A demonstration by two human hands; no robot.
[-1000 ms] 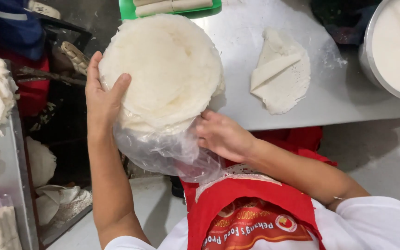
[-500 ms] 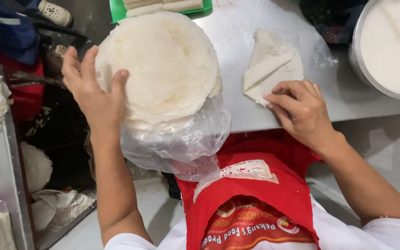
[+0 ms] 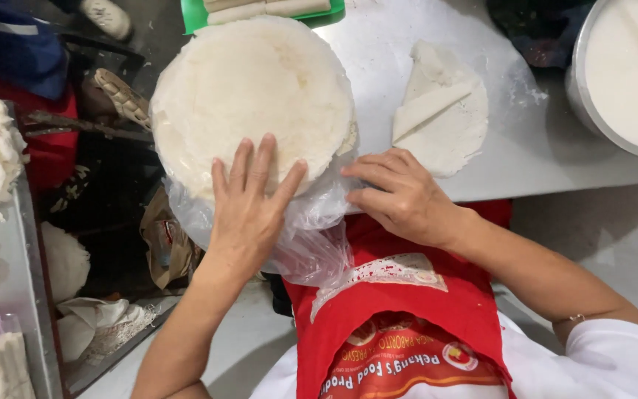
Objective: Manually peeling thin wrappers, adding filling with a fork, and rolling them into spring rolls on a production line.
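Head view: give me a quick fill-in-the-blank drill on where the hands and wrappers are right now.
1. The left hand lies flat on the round stack of white wrappers, which sits in a clear ____ bag.
2. The right hand touches the bag at the edge of the ____ table.
3. The single wrapper on the table has one flap ____ over.

Missing words: plastic; metal; folded

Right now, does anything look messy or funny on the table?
Yes. The stack of round white wrappers juts past the table edge, steadied by the left hand. White flour lies scattered beside the folded wrapper.
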